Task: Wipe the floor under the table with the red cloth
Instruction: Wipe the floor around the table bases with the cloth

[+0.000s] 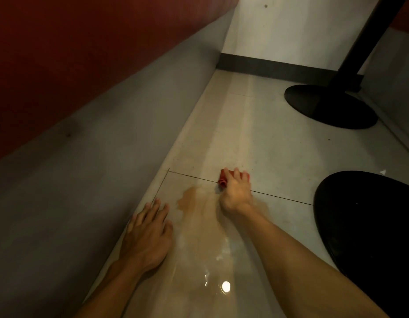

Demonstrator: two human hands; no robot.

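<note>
- A dark red padded surface point(73, 53) is seen at the far left, running away into the scene.
- Below it, a grey panel point(95, 157) slopes down to meet the floor point(256, 145), which is laid with pale tiles.
- The left hand point(148, 235) is laid palm down on the floor just beside the foot of the grey panel. Its fingers are straight and spread, and nothing is held in its grip.
- A brownish wet patch point(199, 214) is spread over the tiles between the two hands and reaches back to the near edge. A bright spot of reflected light point(226, 286) is seen in its near part.
- A thin dark joint point(194, 176) between tiles is crossed by the far edge of the wet patch.
- The red cloth point(224, 180) is bunched up on the floor at this joint, near the middle of the scene and at the far right edge of the wet patch.
- The cloth is held from above by the right hand point(236, 193), with the fingers curled over it in a tight grip and the cloth pressed against the tiles. Only its left end and a strip between the fingers are left showing.
- A pale wall point(290, 31) with a dark skirting strip point(267, 65) closes off the far end of the floor.
- A round black base point(329, 106) is set on the floor at the far right, well apart from the cloth, with a black post point(364, 37) rising from it at a tilt in this view.
- A second round black base point(371, 226) is seen at the near right, just beside the right forearm.
</note>
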